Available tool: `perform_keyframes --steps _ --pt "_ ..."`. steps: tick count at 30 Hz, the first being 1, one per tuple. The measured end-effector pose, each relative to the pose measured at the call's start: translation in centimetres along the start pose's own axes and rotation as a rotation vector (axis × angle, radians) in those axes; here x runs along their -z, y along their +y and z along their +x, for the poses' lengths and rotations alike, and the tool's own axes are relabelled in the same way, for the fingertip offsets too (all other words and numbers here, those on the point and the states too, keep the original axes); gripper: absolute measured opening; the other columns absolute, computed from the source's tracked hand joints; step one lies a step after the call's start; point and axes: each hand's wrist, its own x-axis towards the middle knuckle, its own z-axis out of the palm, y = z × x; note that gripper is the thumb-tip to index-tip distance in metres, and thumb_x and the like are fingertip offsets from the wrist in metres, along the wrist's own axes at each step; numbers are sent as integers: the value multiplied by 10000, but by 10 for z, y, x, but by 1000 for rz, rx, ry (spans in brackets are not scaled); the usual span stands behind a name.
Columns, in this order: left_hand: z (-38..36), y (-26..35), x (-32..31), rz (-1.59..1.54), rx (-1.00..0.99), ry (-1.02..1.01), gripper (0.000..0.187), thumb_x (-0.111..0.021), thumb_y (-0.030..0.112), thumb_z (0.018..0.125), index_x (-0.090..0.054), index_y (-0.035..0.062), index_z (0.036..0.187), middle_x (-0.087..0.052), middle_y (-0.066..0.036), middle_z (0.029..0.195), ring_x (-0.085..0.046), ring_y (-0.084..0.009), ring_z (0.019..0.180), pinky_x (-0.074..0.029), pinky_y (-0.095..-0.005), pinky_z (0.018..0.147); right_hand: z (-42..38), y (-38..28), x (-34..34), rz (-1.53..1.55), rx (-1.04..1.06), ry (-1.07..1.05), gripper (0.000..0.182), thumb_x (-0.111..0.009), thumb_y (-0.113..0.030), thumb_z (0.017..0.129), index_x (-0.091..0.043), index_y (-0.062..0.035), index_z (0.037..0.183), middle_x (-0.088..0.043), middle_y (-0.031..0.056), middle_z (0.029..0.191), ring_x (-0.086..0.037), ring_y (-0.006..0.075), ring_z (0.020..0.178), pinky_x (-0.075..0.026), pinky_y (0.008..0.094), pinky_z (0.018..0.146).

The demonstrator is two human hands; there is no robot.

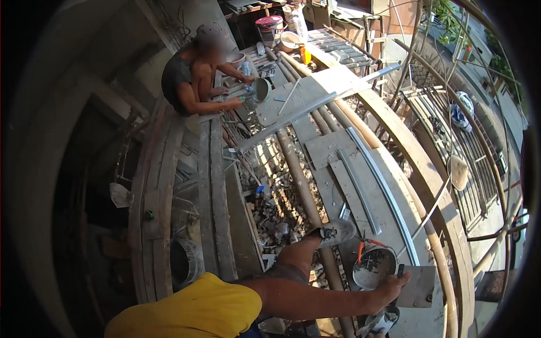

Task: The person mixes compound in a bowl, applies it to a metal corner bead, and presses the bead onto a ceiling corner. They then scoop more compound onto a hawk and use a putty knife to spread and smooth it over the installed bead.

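My left hand (387,293) reaches across from the yellow sleeve (197,304), its fingers closed on the edge of a flat grey plate (418,287) with a dark strip along one side. Just above the wrist stands a round bucket (373,269) holding many small dark pieces. A tool with orange handles (362,245) hangs over that bucket's rim. Below the wrist, at the bottom edge, a dark container (387,319) shows something whitish in it. My right hand is nearly all cut off at the bottom edge, its fingers hidden. My shoe (337,232) rests on the boards.
Metal channels (360,191) and a perforated strip (383,194) lie along the boards. A long metal profile (315,107) crosses the platform. Another person (194,79) crouches at the upper left by a bucket (261,90). Gaps between poles (296,169) open onto rubble below.
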Motion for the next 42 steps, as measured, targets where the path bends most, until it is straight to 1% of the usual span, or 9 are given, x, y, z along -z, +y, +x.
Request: perform_keyframes --steps 11,20,24,28,30,31,34,37,42 --pt "-8 4 4 -7 -74 -61 615 -473 591 910 -470 32 1165 -507 -72 938 -466 -156 876 -411 -400 719 -146 -98 -80 26 255 -363 317 -664 -171 832 -544 19 1055 -627 150 940 -648 266 776 -526 379 631" --pt "-14 -34 21 153 -344 -240 478 -546 444 914 -511 13 1117 -540 -72 884 -489 -159 854 -406 -356 760 -254 -127 -91 80 354 -577 332 -657 -176 837 -535 27 1070 -627 159 945 -650 271 781 -529 374 631" --pt "-21 -58 37 235 -322 -310 483 -579 389 910 -509 -4 1182 -566 -132 1074 -504 -189 1002 -401 -351 870 -289 -130 -86 94 388 -627 339 -653 -179 840 -532 31 1076 -627 163 948 -651 273 783 -531 371 630" --pt "36 -123 60 497 -649 -21 487 -574 391 918 -505 -4 1193 -554 -160 1113 -498 -186 1027 -399 -355 900 -317 -127 -77 114 405 -646 346 -650 -181 842 -528 35 1083 -628 167 950 -652 276 785 -532 369 630" --pt "-21 -85 75 581 -680 -36 459 -562 378 931 -508 0 1187 -585 -112 1001 -539 -145 903 -446 -319 791 -324 -125 -71 123 417 -658 349 -649 -183 843 -526 37 1086 -628 169 952 -652 277 786 -533 368 630" --pt "-58 -61 83 457 -565 -164 557 -565 386 923 -449 -43 1259 -548 -186 1140 -510 -222 1055 -400 -342 903 -327 -122 -68 130 419 -660 351 -648 -183 844 -525 38 1088 -628 170 952 -652 277 786 -533 367 630" --pt "-60 -66 100 383 -459 -241 565 -575 370 919 -465 -67 1261 -598 -192 1118 -550 -244 1070 -407 -353 937 -333 -118 -60 147 417 -655 356 -645 -185 846 -522 41 1093 -628 173 954 -653 279 788 -534 365 630" --pt "-71 -67 109 177 -403 -310 446 -550 407 933 -571 -30 1019 -576 -38 777 -542 -137 731 -435 -309 680 -335 -115 -55 161 409 -646 362 -643 -187 848 -519 43 1097 -628 176 956 -654 281 790 -535 364 630" --pt "-88 -40 130 484 -491 -215 473 -557 477 921 -640 13 881 -588 2 733 -540 -60 692 -443 -250 629 -331 -111 -47 187 390 -628 370 -639 -190 851 -515 48 1106 -628 181 959 -655 284 792 -537 361 629"
